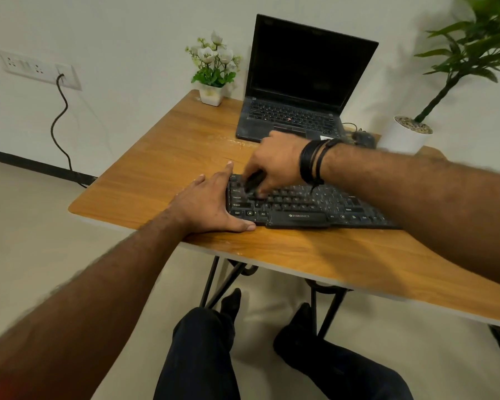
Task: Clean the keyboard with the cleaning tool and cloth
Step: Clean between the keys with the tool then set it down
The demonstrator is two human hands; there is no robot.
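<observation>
Closest to the camera, two legs in dark trousers (202, 356) and black socks stand on the pale floor under the near edge of a wooden table (300, 249). On the tabletop just past that edge lies the black keyboard (306, 207), set roughly parallel to the edge. The left hand (211, 203) lies flat on the table against the keyboard's left end, fingers straight and spread, the thumb stretched along the keyboard's front edge and the index finger pointing past its far left corner; it holds nothing. The right hand (274, 163), with dark bands round the wrist, reaches across from the right and hovers over the keyboard's upper left keys. Its fingers are curled down round a slim dark cleaning tool (253, 181), blurred, whose lower end meets the keys just beside the left hand's index finger. Beyond the hands, an open laptop (298, 90) with a dark screen sits at the far side of the table, a small pot of white flowers (212, 67) to its left. A mouse (364, 139) lies right of the laptop, near a tall green plant (433, 82) in a white pot. On the wall at the left, a cable hangs from a socket plate (38, 69).
</observation>
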